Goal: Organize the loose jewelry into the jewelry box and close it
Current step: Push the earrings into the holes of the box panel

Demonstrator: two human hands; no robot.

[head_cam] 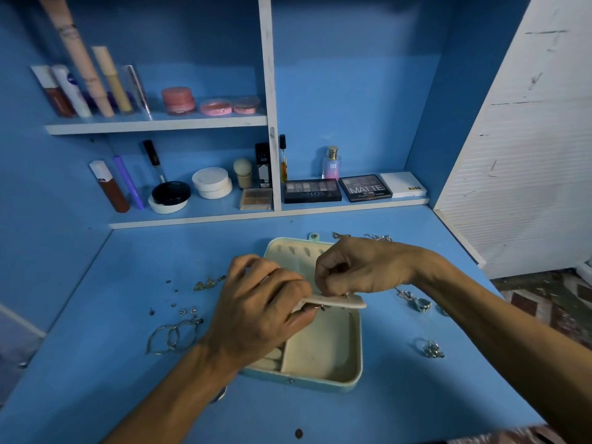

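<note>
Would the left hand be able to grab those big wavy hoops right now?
Probably not yet. The left hand is busy pinching the cream earring panel. The wavy hoops lie uncovered beside its wrist, so once free, likely yes.

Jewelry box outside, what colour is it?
The jewelry box is light blue-green outside, cream inside; the head view shows it best.

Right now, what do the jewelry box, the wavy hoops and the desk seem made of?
Jewelry box: smooth teal shell, perhaps faux leather; matte cream lining, felt-like. Wavy hoops: thin silver-toned metal that glints. Desk: matte blue-painted board with dark specks, likely wood or laminate.
</note>
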